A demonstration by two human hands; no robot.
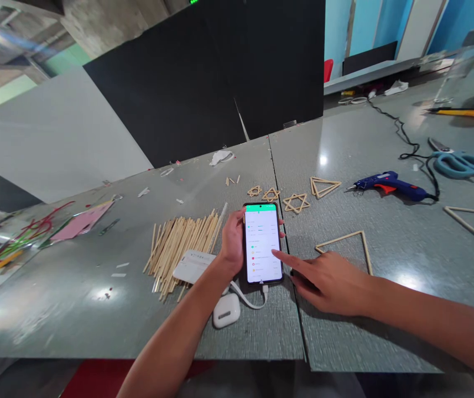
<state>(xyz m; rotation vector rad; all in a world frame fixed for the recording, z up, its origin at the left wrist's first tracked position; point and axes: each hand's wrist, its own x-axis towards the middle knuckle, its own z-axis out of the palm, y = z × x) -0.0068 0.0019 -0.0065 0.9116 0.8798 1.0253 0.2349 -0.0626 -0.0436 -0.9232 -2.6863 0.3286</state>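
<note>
My left hand (233,241) is wrapped round a smartphone (264,237) with a lit screen and a green top bar. A white cable (248,302) plugs into its lower edge. With its index finger stretched out onto the screen, my right hand (323,279) points at a list and holds nothing. Under that hand a wooden stick triangle (363,246) shows in part. Several small stick stars (296,203) lie just beyond the phone. Left of it are a pile of wooden sticks (182,237), a white power bank (193,266) and a white earbud case (226,311).
A blue glue gun (390,185) with a black cord lies right, near blue-handled scissors (461,164) and a yellow cutter knife (461,111). Another stick triangle (324,188) sits beyond. Coloured pipe cleaners (33,232) are far left. A black panel (220,83) rises behind the grey table (137,326).
</note>
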